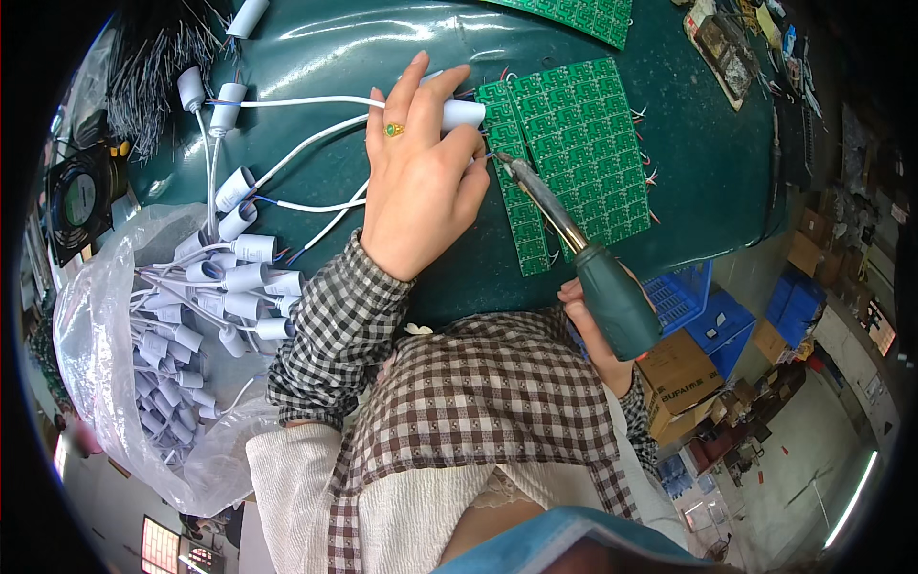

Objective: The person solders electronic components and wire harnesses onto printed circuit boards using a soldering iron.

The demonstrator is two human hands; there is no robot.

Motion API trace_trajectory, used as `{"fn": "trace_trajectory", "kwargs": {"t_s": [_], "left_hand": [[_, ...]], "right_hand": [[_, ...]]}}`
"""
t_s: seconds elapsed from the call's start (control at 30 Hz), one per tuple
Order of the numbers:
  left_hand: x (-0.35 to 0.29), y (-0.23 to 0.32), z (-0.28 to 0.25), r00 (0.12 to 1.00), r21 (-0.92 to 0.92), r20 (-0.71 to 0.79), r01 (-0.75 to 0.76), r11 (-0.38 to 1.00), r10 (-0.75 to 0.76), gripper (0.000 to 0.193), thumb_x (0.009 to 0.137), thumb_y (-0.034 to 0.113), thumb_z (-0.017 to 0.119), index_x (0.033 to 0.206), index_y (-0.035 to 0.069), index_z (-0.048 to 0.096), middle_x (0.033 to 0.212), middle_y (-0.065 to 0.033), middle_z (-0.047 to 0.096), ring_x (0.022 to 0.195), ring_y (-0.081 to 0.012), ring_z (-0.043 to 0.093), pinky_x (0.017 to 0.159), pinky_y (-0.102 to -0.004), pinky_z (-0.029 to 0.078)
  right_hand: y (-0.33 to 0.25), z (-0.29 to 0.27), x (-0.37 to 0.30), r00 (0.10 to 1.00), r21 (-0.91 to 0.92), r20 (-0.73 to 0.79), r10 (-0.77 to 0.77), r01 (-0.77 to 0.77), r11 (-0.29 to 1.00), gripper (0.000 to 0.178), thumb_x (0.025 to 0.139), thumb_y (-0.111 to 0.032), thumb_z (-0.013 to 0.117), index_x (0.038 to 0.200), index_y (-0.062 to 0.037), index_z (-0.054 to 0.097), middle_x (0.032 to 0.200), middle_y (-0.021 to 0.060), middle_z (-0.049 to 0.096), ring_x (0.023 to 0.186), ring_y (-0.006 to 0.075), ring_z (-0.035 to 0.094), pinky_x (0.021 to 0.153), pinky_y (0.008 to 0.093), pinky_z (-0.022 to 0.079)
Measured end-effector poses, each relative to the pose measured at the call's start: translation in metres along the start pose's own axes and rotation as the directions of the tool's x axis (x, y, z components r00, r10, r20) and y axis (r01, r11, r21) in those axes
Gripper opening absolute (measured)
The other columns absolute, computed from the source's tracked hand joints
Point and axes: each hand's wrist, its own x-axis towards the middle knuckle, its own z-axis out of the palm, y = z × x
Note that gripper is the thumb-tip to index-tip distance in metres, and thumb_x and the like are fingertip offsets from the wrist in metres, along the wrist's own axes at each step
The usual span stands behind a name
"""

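My left hand [421,167] is closed over the left edge of a narrow green circuit board strip [524,210]. Its thumb and index finger pinch a thin wire, and a white plastic cylinder [464,116] on a cable sticks out from between its fingers. My right hand [595,330] grips a soldering iron [612,297] by its dark green handle, which partly hides the fingers. The iron's metal tip meets the strip beside the wire end; whether they touch I cannot tell. A wider green circuit board panel [583,143] lies against the strip, with short coloured wires along its right edge.
White cylinders with cables [234,189] lie left of my left hand. A clear plastic bag [105,316] holds many more. A bundle of dark wires [158,86] and a fan [78,196] stand far left. Blue crates [722,325] and a cardboard box [674,378] sit lower right.
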Motion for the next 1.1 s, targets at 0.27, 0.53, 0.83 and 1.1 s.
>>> {"fn": "trace_trajectory", "kwargs": {"t_s": [0.27, 0.53, 0.83, 1.1], "left_hand": [[0.0006, 0.0002, -0.0002, 1.0, 0.008, 0.003, 0.002, 1.0, -0.002, 0.006, 0.078, 0.009, 0.07, 0.082, 0.007, 0.065, 0.146, -0.0139, 0.049, 0.146, -0.043, 0.032, 0.118, -0.0639, 0.021], [0.0011, 0.0001, -0.0005, 1.0, 0.006, 0.001, -0.003, 1.0, 0.003, 0.006, 0.078, 0.008, 0.07, 0.082, 0.007, 0.064, 0.145, -0.0135, 0.05, 0.146, -0.0431, 0.033, 0.118, -0.0654, 0.022], [0.0011, 0.0002, 0.0007, 1.0, 0.013, -0.009, -0.005, 1.0, 0.005, 0.007, 0.078, 0.008, 0.07, 0.081, 0.007, 0.064, 0.142, -0.0129, 0.052, 0.145, -0.0431, 0.035, 0.117, -0.0659, 0.024], [0.0018, 0.0004, -0.0016, 1.0, 0.023, 0.0, -0.01, 1.0, 0.01, 0.008, 0.078, 0.008, 0.07, 0.082, 0.007, 0.064, 0.14, -0.0128, 0.054, 0.142, -0.0426, 0.039, 0.115, -0.0667, 0.026]], "right_hand": [[-0.0023, -0.0029, 0.0026, 0.999, -0.074, 0.044, -0.007, 0.01, 0.997, 0.057, 0.077, -0.011, 0.087, 0.126, 0.005, 0.063, 0.106, 0.0146, 0.071, 0.085, 0.0214, 0.072, 0.077, 0.0326, 0.058], [-0.0031, -0.005, -0.0001, 0.994, -0.237, 0.103, -0.031, 0.055, 0.97, 0.06, 0.077, -0.016, 0.088, 0.127, 0.0045, 0.062, 0.111, 0.0154, 0.071, 0.088, 0.0229, 0.072, 0.08, 0.0343, 0.058], [-0.002, -0.0031, -0.0014, 1.0, -0.067, 0.019, 0.017, -0.015, 0.998, 0.061, 0.079, -0.02, 0.087, 0.128, 0.0044, 0.061, 0.106, 0.0144, 0.072, 0.09, 0.0239, 0.073, 0.082, 0.0347, 0.057], [-0.0062, -0.0059, 0.0033, 0.998, -0.234, 0.058, -0.03, 0.043, 0.971, 0.061, 0.079, -0.019, 0.087, 0.129, 0.0046, 0.06, 0.107, 0.0145, 0.072, 0.091, 0.0233, 0.073, 0.084, 0.0348, 0.057]]}}
